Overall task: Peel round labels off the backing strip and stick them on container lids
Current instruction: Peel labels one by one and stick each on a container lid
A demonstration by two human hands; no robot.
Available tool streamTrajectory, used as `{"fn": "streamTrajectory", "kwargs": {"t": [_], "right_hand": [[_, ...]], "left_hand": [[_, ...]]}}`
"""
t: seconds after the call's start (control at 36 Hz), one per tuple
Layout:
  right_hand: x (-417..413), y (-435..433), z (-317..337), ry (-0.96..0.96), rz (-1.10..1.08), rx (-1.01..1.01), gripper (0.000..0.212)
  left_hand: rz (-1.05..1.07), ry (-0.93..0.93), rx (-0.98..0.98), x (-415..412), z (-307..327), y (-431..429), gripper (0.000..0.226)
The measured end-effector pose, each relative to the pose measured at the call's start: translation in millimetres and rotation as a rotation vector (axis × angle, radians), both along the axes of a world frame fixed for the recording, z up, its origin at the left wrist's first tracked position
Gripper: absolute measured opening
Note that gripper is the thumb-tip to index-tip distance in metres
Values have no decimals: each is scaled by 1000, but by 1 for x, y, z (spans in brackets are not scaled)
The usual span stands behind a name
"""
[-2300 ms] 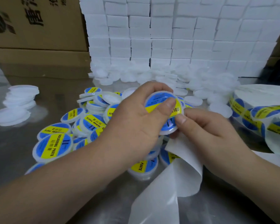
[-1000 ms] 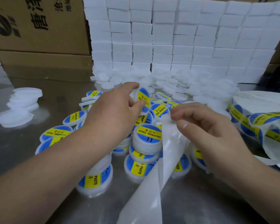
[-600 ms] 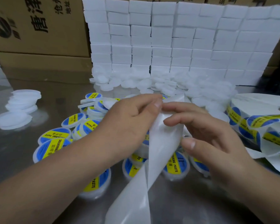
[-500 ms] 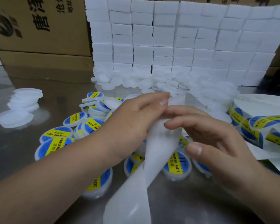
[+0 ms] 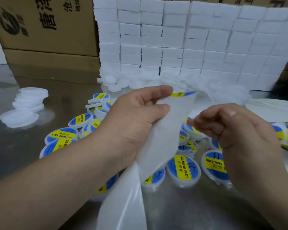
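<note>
Left hand [image 5: 133,123] pinches backing strip [image 5: 163,143] next to a label [image 5: 183,94]. Right hand [image 5: 231,130] is curled beside the strip; its grasp cannot be determined.

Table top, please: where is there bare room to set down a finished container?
Bare steel table in front of the labelled containers, and between them and the plain white lids at left. Crowded at centre and along the white boxes.

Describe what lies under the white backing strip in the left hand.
Labelled soldering paste containers on the metal table peek out along both edges of the backing strip, which the left hand pinches. Any containers directly beneath its middle are covered.
</note>
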State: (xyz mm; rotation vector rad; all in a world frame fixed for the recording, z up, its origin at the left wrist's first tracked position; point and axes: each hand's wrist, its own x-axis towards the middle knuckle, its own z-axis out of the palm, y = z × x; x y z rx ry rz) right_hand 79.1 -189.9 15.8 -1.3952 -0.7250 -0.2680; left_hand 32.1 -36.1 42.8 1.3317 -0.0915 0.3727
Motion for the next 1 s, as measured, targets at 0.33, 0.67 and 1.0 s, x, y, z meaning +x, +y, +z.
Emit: {"fn": "streamTrajectory", "kwargs": {"t": [0.33,0.67,1.0], "right_hand": [[-9,4,7,57,46,-25,16],[-6,0,8,-19,-45,88,29],[-5,0,6,-52,56,96,54]], "left_hand": [[-153,23,319,-6,-7,-5,42],[85,18,631,-12,1,-8,19],[450,-13,884,66,55,34,28]]}}
